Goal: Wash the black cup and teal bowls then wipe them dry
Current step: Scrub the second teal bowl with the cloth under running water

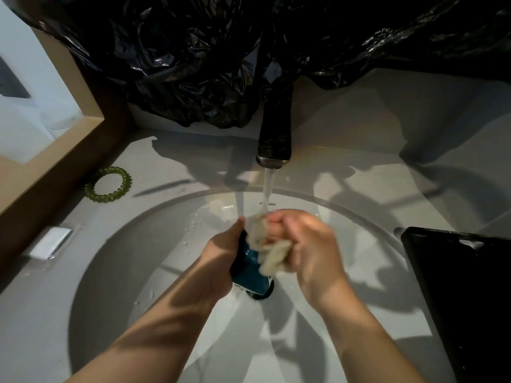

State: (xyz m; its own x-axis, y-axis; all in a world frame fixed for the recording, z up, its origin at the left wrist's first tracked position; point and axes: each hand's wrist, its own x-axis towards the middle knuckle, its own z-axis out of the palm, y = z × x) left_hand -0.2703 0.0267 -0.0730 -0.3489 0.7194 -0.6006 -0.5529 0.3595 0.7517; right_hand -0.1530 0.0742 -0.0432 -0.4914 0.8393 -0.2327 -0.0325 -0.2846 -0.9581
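My left hand [221, 255] grips a teal bowl [250, 272] tilted on its side over the middle of the white sink [116, 272]. My right hand [307, 244] holds a pale wet cloth [265, 244] bunched against the bowl's upper edge; the hand is blurred. Water runs from the dark faucet [275, 139] straight down onto the cloth and my fingers. Much of the bowl is hidden by both hands and the cloth. No black cup is visible.
A black tray [464, 286] lies on the counter at the right of the basin. A green beaded bracelet [109, 185] and a small white object [51, 243] lie on the left counter. Black plastic sheeting [221, 64] hangs behind the faucet. A wooden frame [55, 150] stands at left.
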